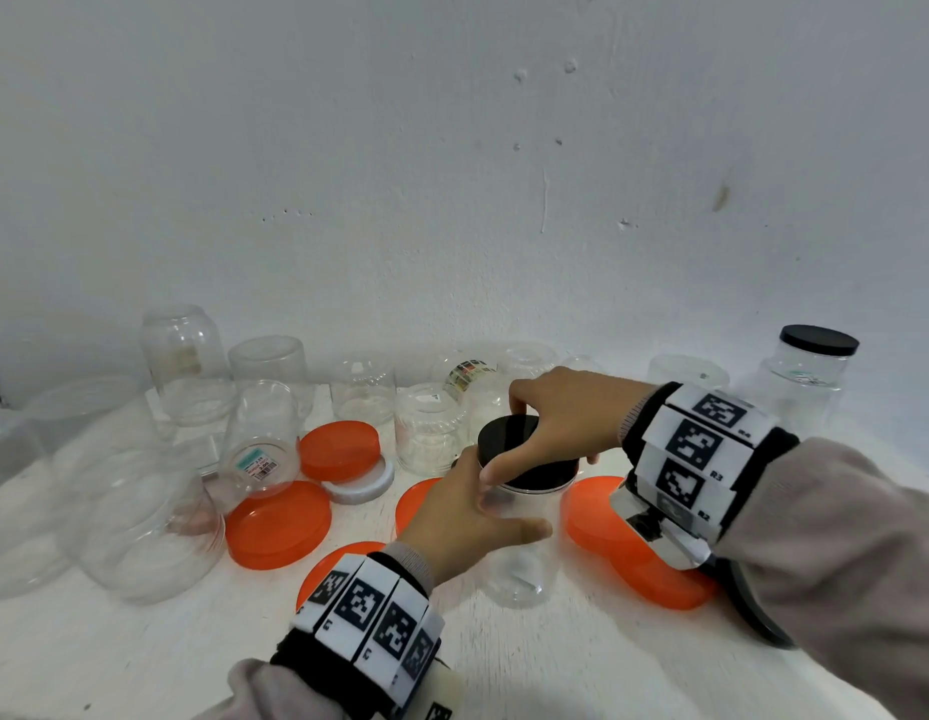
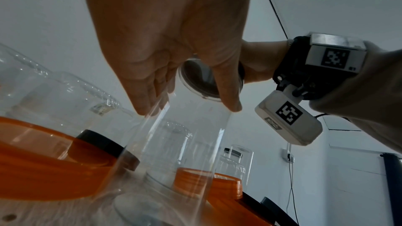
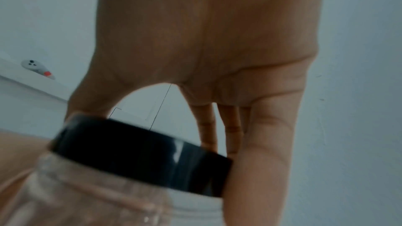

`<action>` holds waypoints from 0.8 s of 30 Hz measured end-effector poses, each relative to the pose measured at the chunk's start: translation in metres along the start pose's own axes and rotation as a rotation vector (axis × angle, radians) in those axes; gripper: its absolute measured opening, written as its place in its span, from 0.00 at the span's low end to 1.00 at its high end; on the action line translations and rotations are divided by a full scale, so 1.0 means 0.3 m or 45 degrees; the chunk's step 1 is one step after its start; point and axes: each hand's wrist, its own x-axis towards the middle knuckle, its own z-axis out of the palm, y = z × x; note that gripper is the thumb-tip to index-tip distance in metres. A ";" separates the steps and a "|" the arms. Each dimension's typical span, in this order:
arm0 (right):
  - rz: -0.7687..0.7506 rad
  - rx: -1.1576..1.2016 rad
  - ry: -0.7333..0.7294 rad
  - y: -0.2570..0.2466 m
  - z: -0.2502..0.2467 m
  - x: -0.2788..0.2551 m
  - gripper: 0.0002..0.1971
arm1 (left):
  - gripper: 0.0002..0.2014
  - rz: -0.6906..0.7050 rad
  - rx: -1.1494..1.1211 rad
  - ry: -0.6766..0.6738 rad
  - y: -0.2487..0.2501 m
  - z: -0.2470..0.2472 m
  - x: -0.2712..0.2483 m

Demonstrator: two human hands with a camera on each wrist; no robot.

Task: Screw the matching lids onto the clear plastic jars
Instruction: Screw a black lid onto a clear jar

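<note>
The jar [image 1: 519,553] stands upright on the white counter [image 1: 140,657], near its front, between the two hands. The left hand [image 1: 462,517] comes in from below, wrist bent slightly up, and wraps the jar's upper wall: fingers curl round the far side, thumb lies along the near side pointing right, so its grip is clamped on the jar. In the left wrist view the fingertips [image 2: 143,107] press the clear wall just under the lid.

The right hand [image 1: 561,423] reaches in from the right with the forearm level and the palm arched over the black lid [image 1: 524,449]. Its thumb sits on the lid's near rim and the fingers reach down the far rim (the right wrist view shows them straight against the lid's side), so its grip is clamped on the lid. The lid sits on the jar's mouth, a little tilted.

Orange lids [image 1: 277,524] lie flat round the jar, and more clear jars [image 1: 428,428] stand along the wall behind; one at far right has a black lid on
</note>
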 end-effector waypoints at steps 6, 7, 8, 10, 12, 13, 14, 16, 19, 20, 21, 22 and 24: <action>-0.091 0.011 -0.150 0.009 -0.032 -0.005 0.44 | 0.35 -0.016 -0.015 -0.024 0.000 -0.004 0.002; -0.117 0.013 -0.163 0.009 -0.039 -0.006 0.43 | 0.35 -0.017 -0.020 -0.022 -0.001 -0.003 0.002; -0.137 0.010 -0.156 0.008 -0.043 -0.005 0.42 | 0.35 -0.018 -0.022 -0.020 -0.002 -0.003 0.002; -0.148 0.011 -0.123 0.010 -0.045 -0.001 0.40 | 0.36 -0.017 -0.016 -0.019 -0.002 -0.002 0.002; -0.122 0.000 -0.098 0.009 -0.037 0.004 0.38 | 0.36 -0.015 -0.011 -0.016 -0.001 -0.003 0.001; -0.100 -0.010 -0.078 0.007 -0.029 0.007 0.38 | 0.36 -0.013 -0.005 -0.015 -0.001 -0.003 0.001; -0.072 -0.020 -0.051 0.004 -0.017 0.009 0.38 | 0.36 -0.012 -0.001 -0.015 -0.002 -0.003 0.001; -0.018 -0.040 0.003 -0.004 0.000 0.011 0.40 | 0.36 -0.015 -0.020 -0.011 -0.006 -0.002 0.002; -0.010 -0.047 -0.034 0.003 -0.001 0.010 0.41 | 0.36 -0.018 -0.020 -0.018 -0.005 -0.003 0.003; -0.032 -0.040 -0.086 0.009 -0.009 0.007 0.41 | 0.36 -0.015 -0.011 -0.024 -0.003 -0.004 0.003; -0.061 -0.030 -0.138 0.013 -0.018 0.003 0.43 | 0.36 -0.013 -0.009 -0.029 -0.002 -0.004 0.002; -0.090 -0.018 -0.172 0.015 -0.027 -0.001 0.45 | 0.36 -0.012 -0.010 -0.030 -0.001 -0.005 0.002; -0.141 -0.006 -0.168 0.015 -0.039 -0.005 0.43 | 0.35 -0.009 -0.010 -0.026 0.000 -0.005 0.001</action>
